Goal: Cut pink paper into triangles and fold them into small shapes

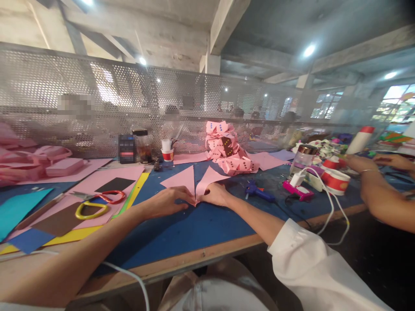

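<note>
Two pointed flaps of pink paper [180, 178] stand out from the blue table top and meet at a low corner between my hands. Whether they are one folded sheet or two, I cannot tell. At that corner my left hand [168, 201] has its fingertips bent together on the paper's lower left edge. My right hand [216, 194] pinches the lower part of the right flap, its fingers partly hidden. Behind them rises a heap of folded pink paper pieces [223, 147] with printed dots. A blue glue gun [259, 191] lies to the right of my right hand.
Scissors [91, 210] with red and yellow handles lie on coloured sheets at left. Pink paper parts [61, 166] are piled beyond. A jar [142, 147] and cup [167, 154] stand before the mesh partition. At right are a pink power strip [300, 192], white cable and another person's arm [378, 185].
</note>
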The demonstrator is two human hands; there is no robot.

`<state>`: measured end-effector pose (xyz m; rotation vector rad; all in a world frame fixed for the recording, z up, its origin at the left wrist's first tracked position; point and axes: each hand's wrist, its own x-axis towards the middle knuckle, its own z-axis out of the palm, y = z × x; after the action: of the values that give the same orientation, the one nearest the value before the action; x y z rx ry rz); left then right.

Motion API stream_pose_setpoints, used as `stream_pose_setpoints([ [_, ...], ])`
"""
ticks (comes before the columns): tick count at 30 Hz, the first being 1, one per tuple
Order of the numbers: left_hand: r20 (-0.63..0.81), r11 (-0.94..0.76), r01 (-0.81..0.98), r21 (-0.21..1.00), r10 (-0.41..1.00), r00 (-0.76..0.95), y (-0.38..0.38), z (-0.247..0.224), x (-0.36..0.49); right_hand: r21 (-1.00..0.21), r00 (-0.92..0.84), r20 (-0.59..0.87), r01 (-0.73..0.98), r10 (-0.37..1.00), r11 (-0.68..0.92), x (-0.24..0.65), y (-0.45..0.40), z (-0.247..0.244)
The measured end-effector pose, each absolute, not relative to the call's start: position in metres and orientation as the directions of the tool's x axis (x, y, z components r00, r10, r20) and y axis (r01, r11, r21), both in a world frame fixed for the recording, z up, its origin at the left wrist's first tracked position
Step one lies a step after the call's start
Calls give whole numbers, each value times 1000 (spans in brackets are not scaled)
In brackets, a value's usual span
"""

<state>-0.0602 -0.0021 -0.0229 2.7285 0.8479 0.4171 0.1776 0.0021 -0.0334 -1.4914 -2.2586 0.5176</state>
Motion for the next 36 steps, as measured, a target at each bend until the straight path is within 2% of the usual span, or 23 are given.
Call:
stream_pose_setpoints([
  [8, 210, -799, 503, 328, 581, 786, -2, -23, -60, -492, -362, 110, 789, 926, 367, 178, 3, -34],
  [15, 121, -764, 528, 371, 603, 788, -2, -19, -64, -492, -373, 106, 786, 922, 374, 178, 3, -34],
  [36, 105, -777, 530, 339, 591, 799, -2, -17, -65, -494, -391, 83, 783, 917, 378, 175, 1, -31],
])
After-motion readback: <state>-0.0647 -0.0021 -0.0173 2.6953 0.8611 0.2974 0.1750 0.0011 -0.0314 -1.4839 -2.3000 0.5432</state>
